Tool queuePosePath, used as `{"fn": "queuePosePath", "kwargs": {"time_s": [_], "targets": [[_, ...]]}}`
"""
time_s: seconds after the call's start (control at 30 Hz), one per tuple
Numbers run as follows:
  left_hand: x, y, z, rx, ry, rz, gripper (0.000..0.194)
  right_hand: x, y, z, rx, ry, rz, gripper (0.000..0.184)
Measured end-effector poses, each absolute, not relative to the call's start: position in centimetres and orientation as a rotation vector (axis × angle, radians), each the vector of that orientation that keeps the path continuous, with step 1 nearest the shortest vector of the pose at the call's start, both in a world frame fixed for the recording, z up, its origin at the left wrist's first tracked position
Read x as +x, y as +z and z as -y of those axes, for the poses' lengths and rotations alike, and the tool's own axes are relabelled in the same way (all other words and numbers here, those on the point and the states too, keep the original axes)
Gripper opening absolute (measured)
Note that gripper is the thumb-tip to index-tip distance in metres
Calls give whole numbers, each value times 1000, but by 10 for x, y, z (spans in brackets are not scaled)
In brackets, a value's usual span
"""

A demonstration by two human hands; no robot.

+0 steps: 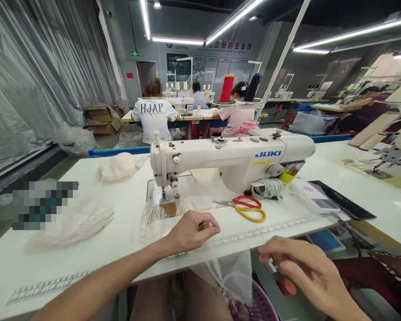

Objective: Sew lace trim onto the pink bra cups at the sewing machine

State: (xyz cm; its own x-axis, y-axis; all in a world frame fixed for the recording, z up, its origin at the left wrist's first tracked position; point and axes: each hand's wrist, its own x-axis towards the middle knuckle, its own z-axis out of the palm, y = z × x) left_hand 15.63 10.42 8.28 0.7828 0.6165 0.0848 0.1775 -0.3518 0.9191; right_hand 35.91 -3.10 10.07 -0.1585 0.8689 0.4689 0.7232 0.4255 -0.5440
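Observation:
My left hand (pixel 192 232) rests on the white table's front edge, fingers pinched together on a sheer white mesh fabric (pixel 230 269) that hangs off the edge. My right hand (pixel 299 267) is off the table to the right, fingers curled, touching the same sheer fabric near its upper edge. Ahead stands a white JUKI sewing machine (pixel 234 160). White lace fabric (pixel 157 211) lies under its presser foot (pixel 163 194).
Scissors with red and yellow handles (pixel 249 208) and a coil of white cord (pixel 267 188) lie beside the machine. White net pieces (pixel 73 225) (pixel 118 167) sit at left. A black tablet (pixel 342 199) lies right. A purple basket (pixel 260 307) is below. Other people sew behind.

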Motion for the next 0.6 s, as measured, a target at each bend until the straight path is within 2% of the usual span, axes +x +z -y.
{"fn": "queuePosePath", "kwargs": {"time_s": [0.03,0.1,0.13,0.23,0.27,0.37,0.6], "targets": [[150,83,-102,2033,502,-541,20,354,97,25,-1378,260,1909,25],[139,84,-97,2183,485,-438,18,339,91,8,-1414,313,1964,48],[134,85,-94,2214,487,-423,18,330,88,-1,-1409,381,2028,52],[117,88,-89,2204,511,-521,21,309,82,-22,-1419,624,2066,29],[111,88,-88,2171,507,-570,21,305,81,-25,-1435,687,2040,27],[94,88,-88,2034,452,-676,21,299,78,-28,-1468,793,1969,33],[88,83,-78,1827,417,-800,21,304,81,-18,-1521,906,1916,32]]}}
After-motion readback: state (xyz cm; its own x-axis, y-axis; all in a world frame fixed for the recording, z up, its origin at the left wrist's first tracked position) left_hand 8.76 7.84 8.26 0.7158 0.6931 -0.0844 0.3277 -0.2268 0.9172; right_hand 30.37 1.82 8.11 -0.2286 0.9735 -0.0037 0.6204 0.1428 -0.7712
